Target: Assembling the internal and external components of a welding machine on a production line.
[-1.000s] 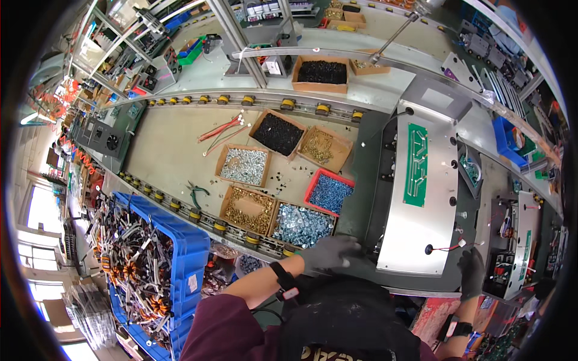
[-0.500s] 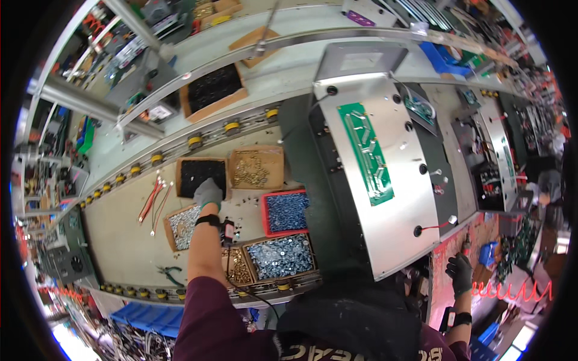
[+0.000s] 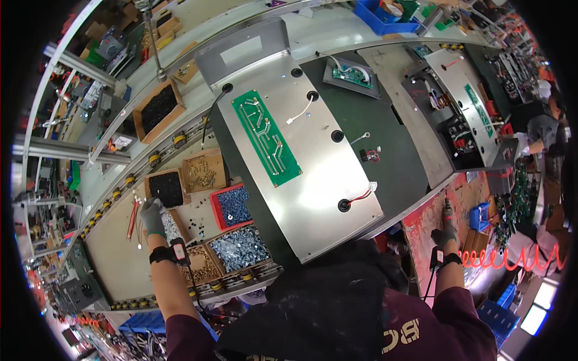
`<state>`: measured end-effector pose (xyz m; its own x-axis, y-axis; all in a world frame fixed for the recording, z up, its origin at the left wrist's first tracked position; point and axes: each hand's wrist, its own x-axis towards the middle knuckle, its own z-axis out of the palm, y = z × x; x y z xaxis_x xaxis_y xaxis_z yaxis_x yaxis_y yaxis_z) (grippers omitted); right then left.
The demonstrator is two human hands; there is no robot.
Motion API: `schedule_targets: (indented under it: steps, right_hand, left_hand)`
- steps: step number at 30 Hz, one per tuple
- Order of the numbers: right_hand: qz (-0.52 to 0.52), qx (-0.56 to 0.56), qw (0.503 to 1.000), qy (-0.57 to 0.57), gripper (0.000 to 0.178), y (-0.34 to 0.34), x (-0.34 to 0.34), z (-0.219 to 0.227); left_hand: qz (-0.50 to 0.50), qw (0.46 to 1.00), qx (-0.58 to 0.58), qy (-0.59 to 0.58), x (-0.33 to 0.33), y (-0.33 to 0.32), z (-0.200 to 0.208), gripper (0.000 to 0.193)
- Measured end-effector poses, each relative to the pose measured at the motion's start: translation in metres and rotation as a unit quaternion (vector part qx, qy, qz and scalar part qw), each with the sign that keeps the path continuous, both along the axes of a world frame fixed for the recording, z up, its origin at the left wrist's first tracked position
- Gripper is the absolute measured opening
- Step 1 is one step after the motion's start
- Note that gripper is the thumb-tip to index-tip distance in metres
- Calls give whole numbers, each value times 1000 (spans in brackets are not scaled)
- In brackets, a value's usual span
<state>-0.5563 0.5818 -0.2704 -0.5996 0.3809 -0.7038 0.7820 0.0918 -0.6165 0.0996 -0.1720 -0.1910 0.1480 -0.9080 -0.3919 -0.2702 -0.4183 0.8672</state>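
My left hand (image 3: pixel 153 218), in a grey glove, is beside the near edge of a cardboard box of small black parts (image 3: pixel 165 189), above a box of silver parts (image 3: pixel 171 227). Its fingers are bent together; whatever they pinch is too small to make out. Off to the right, my right hand (image 3: pixel 444 236), in a dark glove, is closed around a slim power screwdriver (image 3: pixel 447 213) that points away from me. Between the hands lies a long metal panel (image 3: pixel 325 198) with a green circuit board (image 3: pixel 266 138) on it and several black grommets.
Boxes of brass parts (image 3: pixel 203 171), a red tray of bluish screws (image 3: pixel 233 206) and a box of silver hardware (image 3: pixel 239 248) stand left of the panel. Red wires (image 3: pixel 132 219) lie farther left. A tilted grey plate with a circuit board (image 3: pixel 352 75) sits beyond. A red coiled hose (image 3: pixel 512 259) hangs right.
My left hand has come out of the box of black parts toward its near edge. My right hand has moved forward with the screwdriver. The whole view has shifted, putting the panel farther left.
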Motion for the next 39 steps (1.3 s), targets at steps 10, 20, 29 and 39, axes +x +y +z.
schedule_targets:
  steps: [10,20,29,39]
  right_hand:
    - [143,-263,946,-123,41,28,-78,-63]
    - [274,-48,942,185,56,-80,58,108]
    - [346,-379,731,450,84,-239,153,290]
    - [515,-555,596,269,47,-310,192,340]
  left_hand:
    - [-42,863,152,480,-145,193,120,16]
    - [-196,865,217,408,-249,301,176,26]
    - [-351,803,303,375,-295,352,171,41]
    - [-327,808,288,397,-273,367,163,49]
